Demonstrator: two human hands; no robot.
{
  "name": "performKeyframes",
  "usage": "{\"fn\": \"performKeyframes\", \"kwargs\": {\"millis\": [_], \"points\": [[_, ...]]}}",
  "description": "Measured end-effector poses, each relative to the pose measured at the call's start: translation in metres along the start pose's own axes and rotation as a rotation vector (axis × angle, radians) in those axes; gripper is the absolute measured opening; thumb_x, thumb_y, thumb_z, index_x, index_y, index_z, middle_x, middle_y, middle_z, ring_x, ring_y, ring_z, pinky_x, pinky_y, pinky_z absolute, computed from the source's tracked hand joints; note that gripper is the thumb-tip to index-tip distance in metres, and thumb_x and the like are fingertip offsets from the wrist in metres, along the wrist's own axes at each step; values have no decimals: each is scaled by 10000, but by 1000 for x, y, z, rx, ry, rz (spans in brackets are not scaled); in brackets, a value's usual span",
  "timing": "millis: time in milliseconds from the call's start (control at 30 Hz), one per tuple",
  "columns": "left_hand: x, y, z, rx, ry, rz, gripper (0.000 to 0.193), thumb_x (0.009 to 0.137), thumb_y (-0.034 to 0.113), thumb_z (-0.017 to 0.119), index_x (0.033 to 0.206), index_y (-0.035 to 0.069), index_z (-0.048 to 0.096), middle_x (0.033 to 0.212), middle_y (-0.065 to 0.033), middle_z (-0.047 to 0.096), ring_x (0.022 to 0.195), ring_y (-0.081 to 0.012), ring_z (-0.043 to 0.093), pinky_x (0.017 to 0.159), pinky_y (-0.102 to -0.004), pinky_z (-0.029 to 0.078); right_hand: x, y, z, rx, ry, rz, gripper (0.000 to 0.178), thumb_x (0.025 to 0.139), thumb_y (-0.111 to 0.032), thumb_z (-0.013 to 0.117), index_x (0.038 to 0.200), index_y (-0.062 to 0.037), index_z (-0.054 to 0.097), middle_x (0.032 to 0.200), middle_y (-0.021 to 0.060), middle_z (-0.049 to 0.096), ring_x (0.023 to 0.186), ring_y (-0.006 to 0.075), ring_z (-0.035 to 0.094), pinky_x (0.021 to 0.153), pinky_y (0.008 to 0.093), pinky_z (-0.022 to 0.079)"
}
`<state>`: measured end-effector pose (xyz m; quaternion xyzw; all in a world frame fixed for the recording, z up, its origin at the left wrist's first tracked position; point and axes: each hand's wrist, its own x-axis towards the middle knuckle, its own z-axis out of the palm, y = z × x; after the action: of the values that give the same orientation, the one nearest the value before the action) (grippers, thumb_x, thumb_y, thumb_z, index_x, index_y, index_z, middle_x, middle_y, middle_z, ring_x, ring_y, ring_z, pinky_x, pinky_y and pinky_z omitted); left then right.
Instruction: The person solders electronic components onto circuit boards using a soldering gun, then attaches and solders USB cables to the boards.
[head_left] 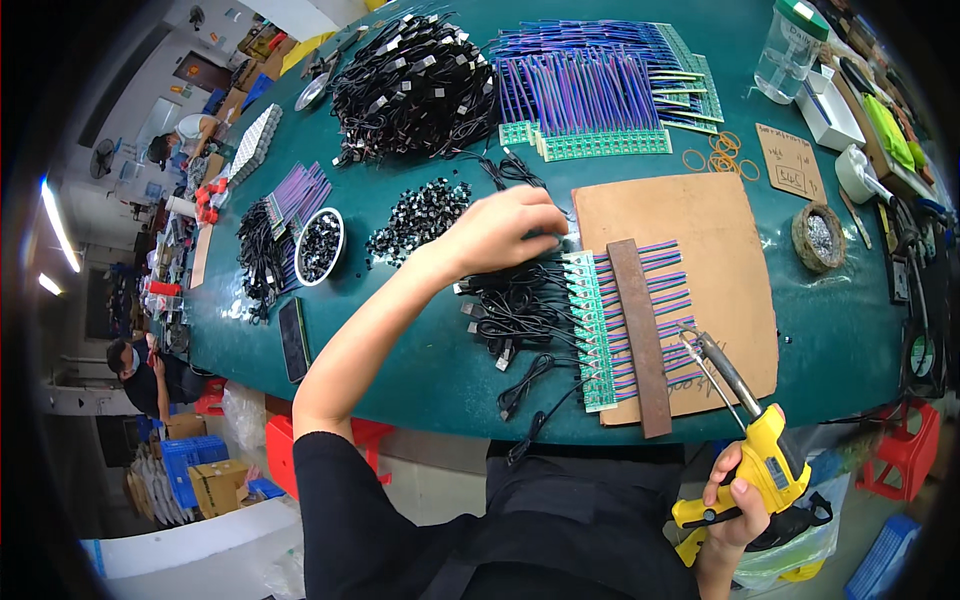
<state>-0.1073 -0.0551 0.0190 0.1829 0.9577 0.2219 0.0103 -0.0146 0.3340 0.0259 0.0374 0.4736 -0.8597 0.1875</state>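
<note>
My right hand (738, 508) grips a yellow soldering gun (772, 462) at the lower right. Its metal tip and thin feed tube point up and left, over striped wires (672, 300). Those wires run from a green circuit board strip (590, 345) on a cardboard sheet (715, 225). A brown flat bar (640, 345) lies across them. Black USB cables (525, 305) fan out from the strip's left side. By the strip's top end, my left hand (508, 228) is closed with curled fingers; what they hold, if anything, is hidden.
Behind lie a heap of black cables (415, 90) and stacked wired boards (600, 95). Left are loose black parts (420, 215), a white bowl (320, 247) and a phone (294, 340). Right are rubber bands (725, 157), a solder-wire roll (818, 238) and a green-lidded jar (790, 55).
</note>
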Motion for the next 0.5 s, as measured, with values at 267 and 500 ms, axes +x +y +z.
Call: {"fn": "performKeyframes", "kwargs": {"millis": [267, 500], "points": [[0, -11, 13, -262, -171, -2, 176, 770, 103, 659, 939, 64, 630, 842, -61, 513, 759, -176, 553, 681, -301, 468, -1, 2, 3, -9, -10, -8, 454, 733, -87, 549, 1123, 102, 413, 860, 148, 504, 704, 147, 532, 468, 198, 483], [-22, -15, -31, 452, -377, -325, 102, 787, 173, 587, 764, 73, 579, 870, -99, 557, 817, -279, 582, 681, -388, 474, 2, 3, 1, -28, 10, -17, 458, 733, -87, 549, 1128, 100, 414, 857, 146, 507, 697, 149, 530, 466, 196, 480]]}}
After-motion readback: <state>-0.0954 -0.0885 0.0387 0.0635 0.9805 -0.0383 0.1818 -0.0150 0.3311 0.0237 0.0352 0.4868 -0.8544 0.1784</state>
